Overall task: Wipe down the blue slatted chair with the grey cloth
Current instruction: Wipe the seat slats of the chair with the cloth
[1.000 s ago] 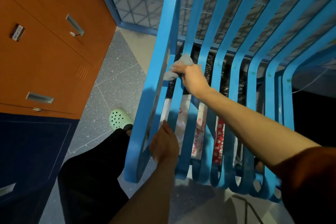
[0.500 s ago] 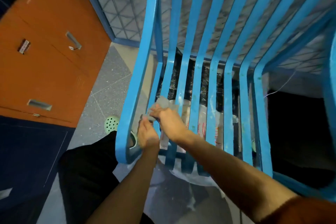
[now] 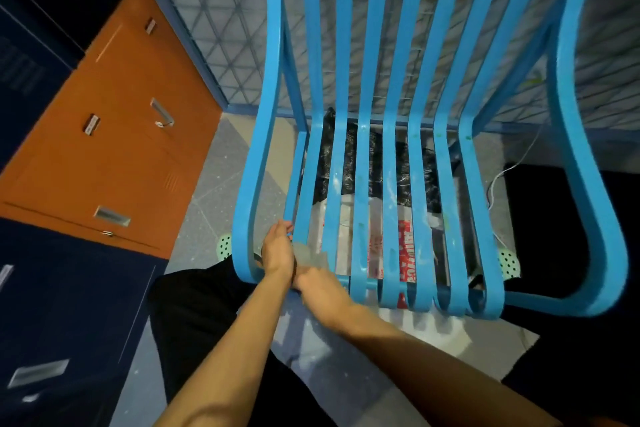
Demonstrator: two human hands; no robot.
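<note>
The blue slatted chair (image 3: pixel 391 156) fills the middle of the view, its seat slats curving down to a front edge close to me. My right hand (image 3: pixel 320 288) grips the crumpled grey cloth (image 3: pixel 310 256) against the front ends of the leftmost seat slats. My left hand (image 3: pixel 277 248) is right beside it, touching the right hand. Its fingers curl around the thin slat just inside the chair's left frame. Most of the cloth is hidden between the two hands.
An orange cabinet (image 3: pixel 114 149) and a dark blue cabinet (image 3: pixel 59 305) stand to the left. Wire mesh (image 3: pixel 221 10) backs the chair. Black and printed plastic bags (image 3: pixel 374 191) lie under the seat. Green clogs (image 3: pixel 508 262) and a white cable (image 3: pixel 498 184) are on the floor.
My right hand has dragged the cloth from the back of the seat down to its front edge. My left hand left the front edge and moved next to it. My view rose.
</note>
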